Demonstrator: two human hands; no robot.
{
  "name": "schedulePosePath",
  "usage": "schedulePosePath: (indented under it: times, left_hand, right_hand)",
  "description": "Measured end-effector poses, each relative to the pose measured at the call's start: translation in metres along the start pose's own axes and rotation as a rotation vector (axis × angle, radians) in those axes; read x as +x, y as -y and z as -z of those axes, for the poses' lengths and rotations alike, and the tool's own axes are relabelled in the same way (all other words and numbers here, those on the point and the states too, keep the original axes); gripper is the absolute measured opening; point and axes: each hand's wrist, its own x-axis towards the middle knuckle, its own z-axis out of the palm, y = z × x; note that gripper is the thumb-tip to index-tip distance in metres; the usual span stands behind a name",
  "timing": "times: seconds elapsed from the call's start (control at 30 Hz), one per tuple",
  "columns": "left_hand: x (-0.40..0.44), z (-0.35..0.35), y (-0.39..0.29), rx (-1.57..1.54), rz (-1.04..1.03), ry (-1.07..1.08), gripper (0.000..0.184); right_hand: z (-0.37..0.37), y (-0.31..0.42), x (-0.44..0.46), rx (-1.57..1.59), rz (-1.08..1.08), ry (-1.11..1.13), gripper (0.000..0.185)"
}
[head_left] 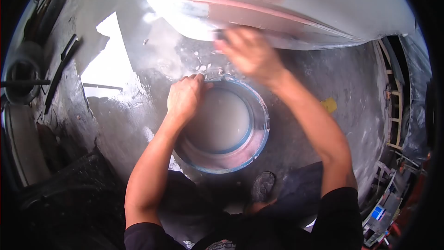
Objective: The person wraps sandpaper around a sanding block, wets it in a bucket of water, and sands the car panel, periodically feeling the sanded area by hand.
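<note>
A round blue-rimmed tub with cloudy water in it stands on the floor in front of me. My left hand is closed over the tub's upper left rim, its knuckles upward. Above the tub, my right hand is smeared by motion at the lower edge of a curved white body panel with pinkish-brown patches and a pink ridge line. A small dark piece shows at its fingertips, too blurred to name. Whether these fingers press on the panel is hard to see.
Wet grey concrete floor surrounds the tub, with a bright patch of light at left. A tyre and dark strips lie on the left. A yellow object is behind my right forearm. Wooden framing lines the right side.
</note>
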Motion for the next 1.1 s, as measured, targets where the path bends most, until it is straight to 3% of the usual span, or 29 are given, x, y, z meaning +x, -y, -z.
schedulePosePath:
  times: [0.1, 0.33, 0.43, 0.53, 0.73, 0.9, 1.1]
  left_hand:
    - [0.0, -0.005, 0.005, -0.041, -0.016, -0.047, 0.034]
    - [0.001, -0.001, 0.0, 0.035, -0.009, -0.027, 0.034]
    - [0.0, -0.004, 0.002, -0.003, -0.002, -0.024, 0.034]
    - [-0.001, -0.001, 0.002, -0.04, -0.02, -0.057, 0.035]
    - [-0.001, -0.004, 0.006, -0.006, -0.044, -0.08, 0.038]
    - [-0.002, -0.011, 0.012, -0.079, -0.06, -0.131, 0.037]
    - [0.001, -0.001, 0.002, -0.013, -0.044, -0.075, 0.039]
  right_hand:
    - [0.039, -0.028, -0.042, 0.009, -0.084, -0.023, 0.034]
    - [-0.015, 0.028, 0.028, 0.044, -0.053, -0.055, 0.031]
    - [0.011, -0.012, -0.027, -0.004, 0.032, -0.009, 0.034]
    - [0.028, -0.013, -0.047, -0.027, -0.087, -0.009, 0.041]
    - [-0.032, 0.04, 0.03, 0.102, -0.041, -0.049, 0.038]
    - [0.032, -0.024, -0.05, -0.032, -0.045, 0.005, 0.037]
    - [-0.018, 0.025, 0.014, -0.001, -0.029, -0.091, 0.04]
